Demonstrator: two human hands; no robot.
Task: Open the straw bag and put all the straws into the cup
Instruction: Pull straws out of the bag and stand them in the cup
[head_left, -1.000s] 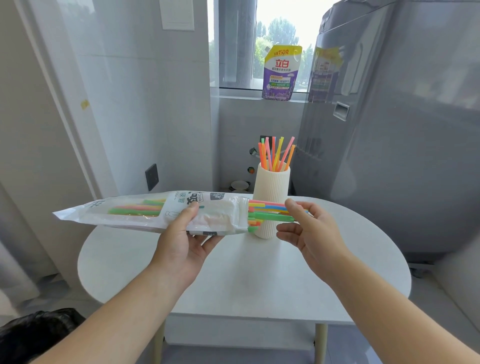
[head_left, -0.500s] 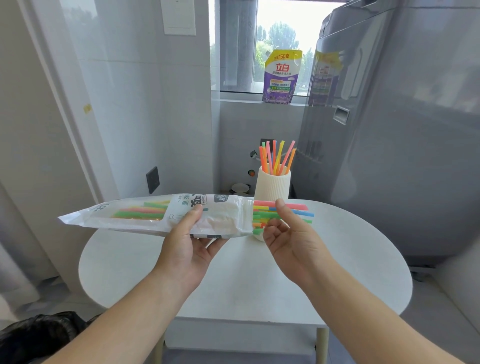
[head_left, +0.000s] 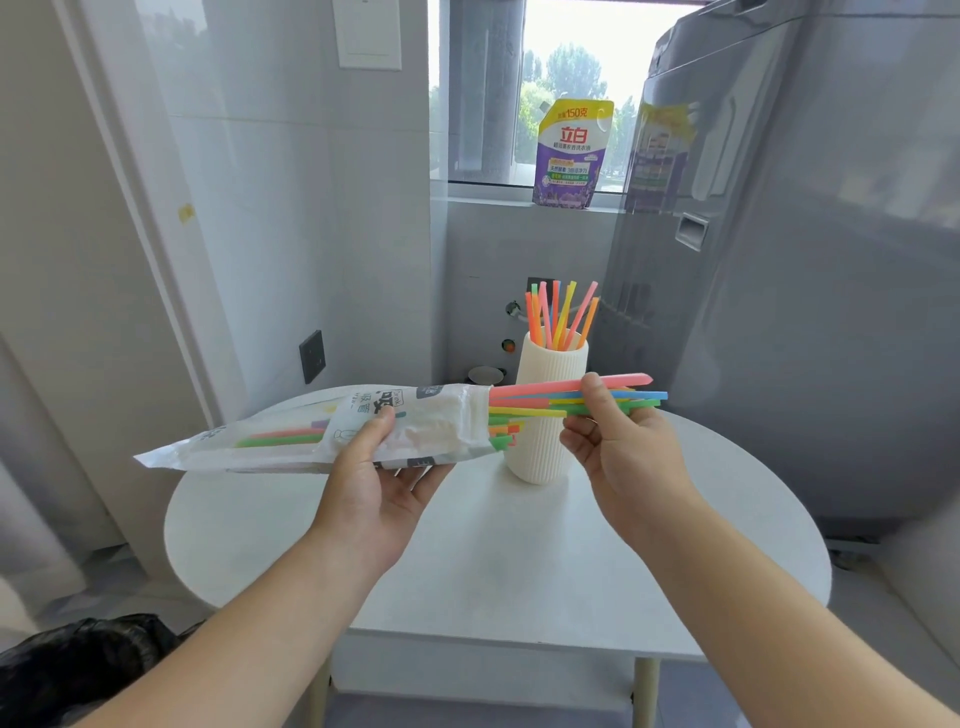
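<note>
From the head camera: the left hand (head_left: 374, 483) grips the bag (head_left: 291, 439) at mid-length, thumb on top and fingers curled beneath, and holds it nearly level above the table (head_left: 467, 561). Straws (head_left: 535, 401) stick out of its open right end. The right hand (head_left: 623, 457) pinches several between thumb and fingers, though how many is hard to tell. This is just in front of the cup (head_left: 545, 452), where others stand upright.
</note>
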